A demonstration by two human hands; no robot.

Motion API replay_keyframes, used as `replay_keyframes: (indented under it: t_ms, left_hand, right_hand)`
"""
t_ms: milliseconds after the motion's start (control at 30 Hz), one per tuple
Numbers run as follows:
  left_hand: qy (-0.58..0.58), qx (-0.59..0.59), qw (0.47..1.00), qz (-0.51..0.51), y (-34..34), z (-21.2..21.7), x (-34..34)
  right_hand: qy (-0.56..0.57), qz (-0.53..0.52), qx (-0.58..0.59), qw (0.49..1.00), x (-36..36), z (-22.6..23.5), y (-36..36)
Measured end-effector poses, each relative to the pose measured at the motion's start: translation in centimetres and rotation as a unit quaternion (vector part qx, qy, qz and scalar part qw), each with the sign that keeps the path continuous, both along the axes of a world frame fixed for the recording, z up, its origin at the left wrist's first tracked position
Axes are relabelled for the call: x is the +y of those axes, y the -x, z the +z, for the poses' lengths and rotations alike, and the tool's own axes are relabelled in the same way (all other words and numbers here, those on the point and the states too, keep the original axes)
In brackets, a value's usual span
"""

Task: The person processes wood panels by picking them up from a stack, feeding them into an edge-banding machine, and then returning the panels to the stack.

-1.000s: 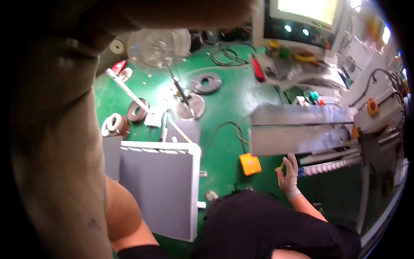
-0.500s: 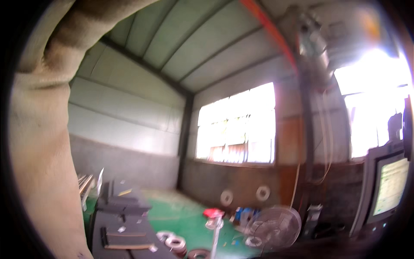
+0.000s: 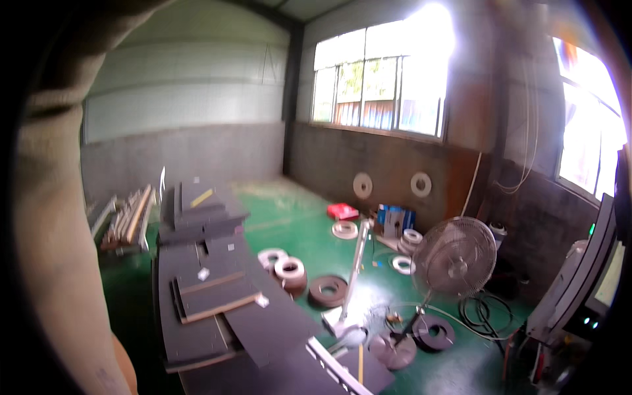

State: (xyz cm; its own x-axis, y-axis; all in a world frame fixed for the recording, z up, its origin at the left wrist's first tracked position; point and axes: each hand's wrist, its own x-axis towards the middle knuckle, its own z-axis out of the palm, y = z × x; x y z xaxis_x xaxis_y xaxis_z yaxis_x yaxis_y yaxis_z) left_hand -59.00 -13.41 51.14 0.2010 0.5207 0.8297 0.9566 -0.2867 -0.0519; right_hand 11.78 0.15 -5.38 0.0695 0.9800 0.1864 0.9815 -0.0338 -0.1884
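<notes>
Left hand (image 3: pixel 56 217), in a pale glove-like covering, is filling the left edge very close to the lens, blurred; a patch of bare forearm (image 3: pixel 123 370) is showing below it. Its fingers are running out of sight at the top, so I cannot tell whether the grip is apart, together or clamped on anything. Right hand is lying outside the view; its grip I cannot tell either. Nearest in the picture to the left hand, dark grey boards (image 3: pixel 181 329) are lying in an overlapping, low pile just right of it, left of centre. Smaller boards (image 3: pixel 214 293) with pale edges are resting on top, white tags (image 3: pixel 262 301) beside and on them. A second pile (image 3: pixel 217 214) is standing behind, bearing a yellow strip (image 3: pixel 201 198). Long pale strips (image 3: pixel 135 224) are lying farther left. Right of the boards, white rolls (image 3: pixel 280 268) and a brown roll (image 3: pixel 316 294) are sitting on the green floor (image 3: pixel 296 230), near a slanting white post (image 3: pixel 355 276). A fan (image 3: pixel 454 260) is standing farther right, a dark ring (image 3: pixel 446 332) lying just beside its base. Against the back wall, two pale discs (image 3: pixel 355 181) are leaning.
</notes>
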Motion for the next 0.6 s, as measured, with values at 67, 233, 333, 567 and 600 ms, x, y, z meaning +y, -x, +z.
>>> replay_keyframes:
  t_ms: [67,233,333,567,600]
  left_hand:
    - [-0.009,-0.013,0.999,-0.035,2.6,-1.4,-1.3]
    - [-0.098,-0.187,0.961,-0.18,8.1,-9.8,1.8]
    - [-0.062,-0.478,0.876,0.028,19.1,-24.0,1.3]
    - [-0.11,-0.87,0.406,0.259,31.1,-55.6,-9.2]
    - [-0.147,-0.881,0.371,0.253,29.7,-55.6,-6.4]
  right_hand:
    - [0.022,-0.001,-0.072,0.997,0.6,0.7,1.6]
    - [0.044,-0.146,-0.077,0.985,-1.8,-1.3,2.7]
    - [0.092,-0.153,-0.053,0.983,-1.6,3.7,2.0]
    - [0.101,-0.086,-0.063,0.989,-0.6,2.6,0.9]
    - [0.1,-0.076,-0.067,0.99,-0.8,2.7,0.4]
